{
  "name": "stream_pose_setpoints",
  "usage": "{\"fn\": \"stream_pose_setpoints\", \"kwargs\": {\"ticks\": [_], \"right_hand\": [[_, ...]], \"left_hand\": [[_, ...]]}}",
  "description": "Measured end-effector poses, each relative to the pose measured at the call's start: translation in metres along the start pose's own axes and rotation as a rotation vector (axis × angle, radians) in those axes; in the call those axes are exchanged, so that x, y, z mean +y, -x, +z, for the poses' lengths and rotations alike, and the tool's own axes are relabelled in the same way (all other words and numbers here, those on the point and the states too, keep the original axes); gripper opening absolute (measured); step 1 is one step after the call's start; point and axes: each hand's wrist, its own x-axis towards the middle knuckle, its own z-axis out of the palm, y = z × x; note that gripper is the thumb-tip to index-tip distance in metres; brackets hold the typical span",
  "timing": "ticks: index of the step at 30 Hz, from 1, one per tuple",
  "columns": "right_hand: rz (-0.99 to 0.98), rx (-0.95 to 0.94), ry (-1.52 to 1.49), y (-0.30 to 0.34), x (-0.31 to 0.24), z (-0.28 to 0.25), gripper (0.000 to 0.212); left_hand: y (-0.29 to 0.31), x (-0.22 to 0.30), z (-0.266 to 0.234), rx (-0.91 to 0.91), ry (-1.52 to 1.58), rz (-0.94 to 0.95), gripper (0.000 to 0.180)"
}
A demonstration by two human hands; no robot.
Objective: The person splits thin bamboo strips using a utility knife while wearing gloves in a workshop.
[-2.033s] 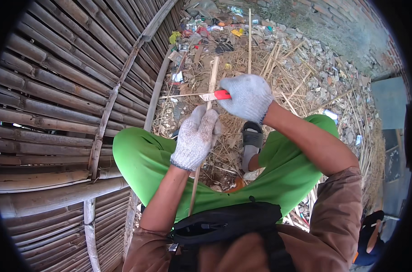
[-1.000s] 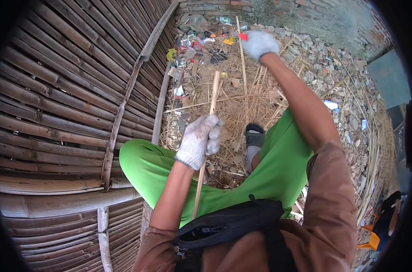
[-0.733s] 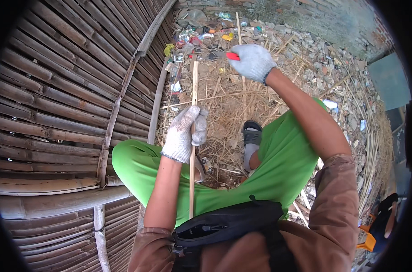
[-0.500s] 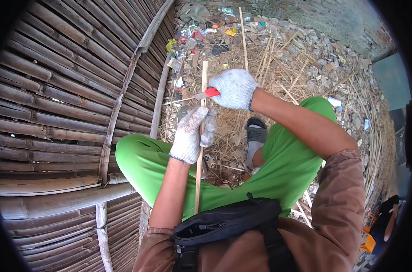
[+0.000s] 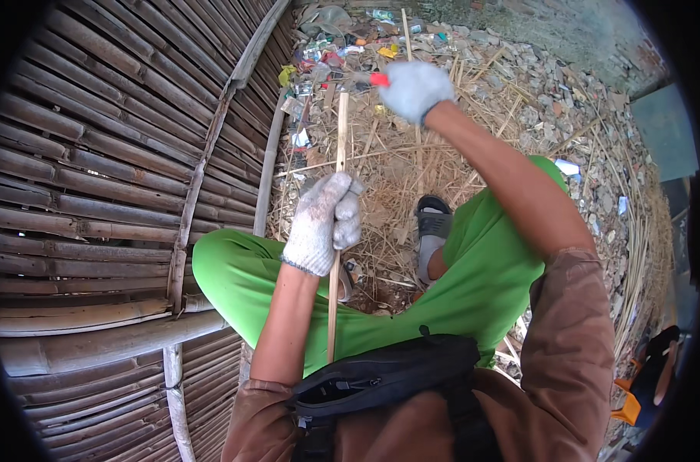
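Left fingers [image 5: 348,219] grip wood [image 5: 343,127] above littered ground [image 5: 388,165], beside slats [image 5: 95,173].

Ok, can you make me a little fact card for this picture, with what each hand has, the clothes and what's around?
Left hand: gloved, closed around a pale wooden strip
Right hand: gloved, holding a red-handled knife, too blurred for detail
Clothes: green trousers, brown sleeves
At waist: black bag
Left side: bamboo wall
Ground: straw, stones, colourful litter
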Motion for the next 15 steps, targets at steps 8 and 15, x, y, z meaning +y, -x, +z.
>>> {"fn": "stream_pose_setpoints", "kwargs": {"ticks": [8,15], "right_hand": [[0.044,0.023,-0.03,0.002,0.044,0.004,0.04],[-0.505,-0.102,-0.048,0.044,-0.018,0.056,0.025]], "left_hand": [[0.004,0.001,-0.025,0.032,-0.004,0.028,0.028],[0.003,-0.007,-0.022,0.033,-0.012,-0.008,0.031]]}}
